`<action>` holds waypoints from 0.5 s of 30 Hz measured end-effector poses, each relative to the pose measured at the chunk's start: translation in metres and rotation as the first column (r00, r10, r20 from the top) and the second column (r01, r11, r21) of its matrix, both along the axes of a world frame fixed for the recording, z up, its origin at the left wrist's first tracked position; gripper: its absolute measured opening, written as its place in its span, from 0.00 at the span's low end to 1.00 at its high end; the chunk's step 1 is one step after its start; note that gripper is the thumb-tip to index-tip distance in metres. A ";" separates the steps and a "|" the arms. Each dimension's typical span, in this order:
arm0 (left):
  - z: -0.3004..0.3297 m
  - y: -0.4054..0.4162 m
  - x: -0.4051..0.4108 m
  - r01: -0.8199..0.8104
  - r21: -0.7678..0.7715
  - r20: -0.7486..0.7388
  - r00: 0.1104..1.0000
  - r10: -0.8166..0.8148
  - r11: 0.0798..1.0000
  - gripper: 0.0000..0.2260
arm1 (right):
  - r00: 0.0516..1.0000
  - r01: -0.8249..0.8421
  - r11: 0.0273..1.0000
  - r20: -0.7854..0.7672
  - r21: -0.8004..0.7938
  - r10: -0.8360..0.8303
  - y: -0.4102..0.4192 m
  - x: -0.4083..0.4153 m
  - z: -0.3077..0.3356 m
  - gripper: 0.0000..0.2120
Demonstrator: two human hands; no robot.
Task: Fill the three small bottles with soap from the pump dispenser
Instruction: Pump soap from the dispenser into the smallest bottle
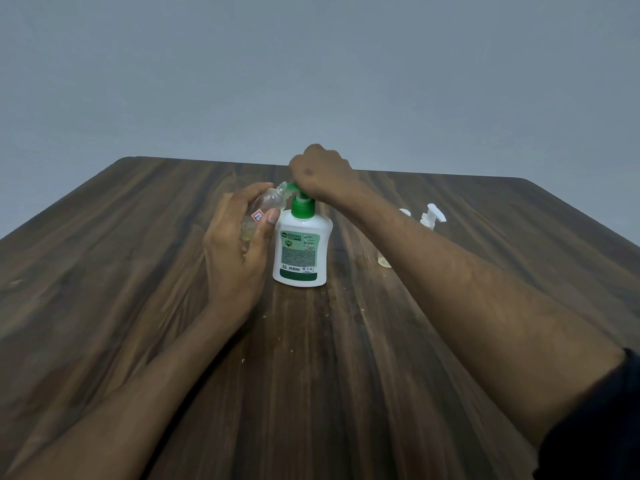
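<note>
Left grip (239,237) holds a small clear bottle (265,209), fingers and thumb curled round its body, the bottle tilted so its open neck points toward one o'clock and meets the green spout. At three o'clock from that hand, touching distance away, the pump dispenser (303,247) stands upright on the bench (104,271), white body, green pump and label facing the camera. Right grip (318,171) sits on top of the pump head at twelve o'clock of the dispenser, fingers curled down over it. Farther toward three o'clock, beyond the right forearm, a white pump top (431,216) shows, with another small clear bottle (384,261) mostly hidden by the arm.
</note>
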State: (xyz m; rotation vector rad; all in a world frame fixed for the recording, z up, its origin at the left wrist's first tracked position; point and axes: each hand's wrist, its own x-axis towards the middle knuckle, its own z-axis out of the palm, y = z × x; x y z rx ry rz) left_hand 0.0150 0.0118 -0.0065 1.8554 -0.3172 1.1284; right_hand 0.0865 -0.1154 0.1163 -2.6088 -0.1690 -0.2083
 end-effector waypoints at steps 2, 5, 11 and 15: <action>0.000 0.000 -0.001 0.003 0.006 -0.007 1.000 -0.003 1.000 0.13 | 1.000 -0.004 1.000 -0.015 0.010 0.004 0.000 -0.001 0.000 0.09; 0.002 0.000 -0.001 -0.006 -0.004 -0.002 1.000 0.006 1.000 0.12 | 0.999 0.030 1.000 0.027 0.002 -0.030 0.000 -0.003 0.003 0.06; 0.001 0.000 -0.001 -0.008 -0.005 -0.016 1.000 0.008 1.000 0.13 | 0.999 0.035 0.999 0.015 -0.015 -0.035 0.002 -0.004 0.004 0.09; 0.002 -0.001 -0.002 0.001 0.003 -0.017 1.000 -0.001 1.000 0.13 | 1.000 0.020 1.000 -0.008 0.005 -0.020 0.001 -0.005 0.001 0.08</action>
